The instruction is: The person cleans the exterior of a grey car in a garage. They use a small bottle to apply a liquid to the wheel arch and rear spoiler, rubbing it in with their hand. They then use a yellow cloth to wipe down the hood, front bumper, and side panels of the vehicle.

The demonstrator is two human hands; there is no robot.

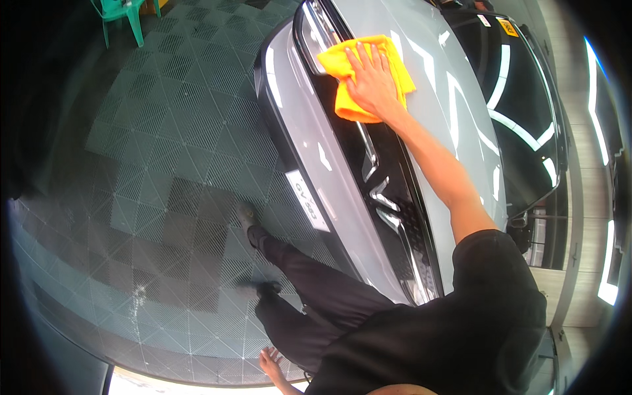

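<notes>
An orange microfiber cloth (345, 101) lies bunched over the black grille panel and the hood edge of a silver-grey car (340, 173), by its headlight (312, 37). My right hand (370, 79) rests on the cloth with its fingers spread, pressing it against the car; part of the cloth is folded under the palm. My left hand (270, 361) hangs low at the bottom of the view, away from the car, its fingers apart and nothing in it. A chrome emblem (385, 197) sits in the middle of the grille.
The white number plate (307, 200) is on the bumper. The dark windshield (518, 94) lies beyond the hood. My shoe (245, 217) stands on grey ribbed floor tiles (163, 212) near the bumper. A green plastic chair (121, 12) is at the top left.
</notes>
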